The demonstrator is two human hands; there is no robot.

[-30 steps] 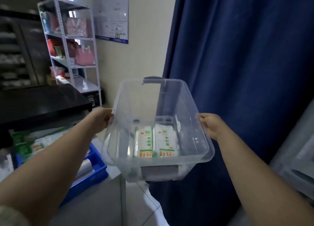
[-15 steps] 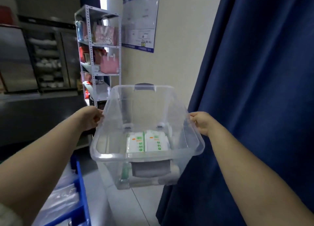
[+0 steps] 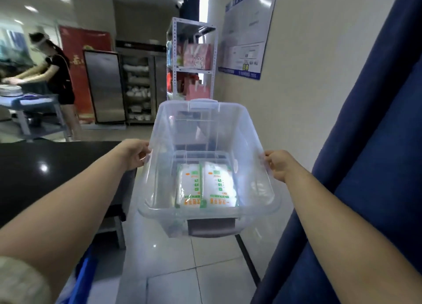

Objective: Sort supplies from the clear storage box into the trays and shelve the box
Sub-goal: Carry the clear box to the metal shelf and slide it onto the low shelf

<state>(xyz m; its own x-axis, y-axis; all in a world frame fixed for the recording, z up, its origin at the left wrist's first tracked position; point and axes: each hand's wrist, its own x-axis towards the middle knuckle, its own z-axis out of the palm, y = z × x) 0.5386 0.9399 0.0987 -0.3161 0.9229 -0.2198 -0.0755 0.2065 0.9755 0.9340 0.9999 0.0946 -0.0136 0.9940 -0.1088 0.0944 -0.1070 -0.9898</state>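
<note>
A pale tiled floor [image 3: 205, 281] runs under everything. On it at left stands a dark counter [image 3: 45, 166] with a glossy black top. A white metal shelf unit [image 3: 193, 61] stands against the far wall; its shelves carry pink gift bags [image 3: 196, 56] and red ones lower down. A blue cart [image 3: 34, 107] stands on the floor at far left, with a stack of plates [image 3: 10, 91] on its top. A steel cabinet [image 3: 105, 86] rests on the floor beside glass-door shelving of white goods.

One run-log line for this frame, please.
stage: carrying | left hand: grips left rim | right hand: grips right rim | clear storage box: held up, two white packets inside | metal shelf rack: ahead
</note>
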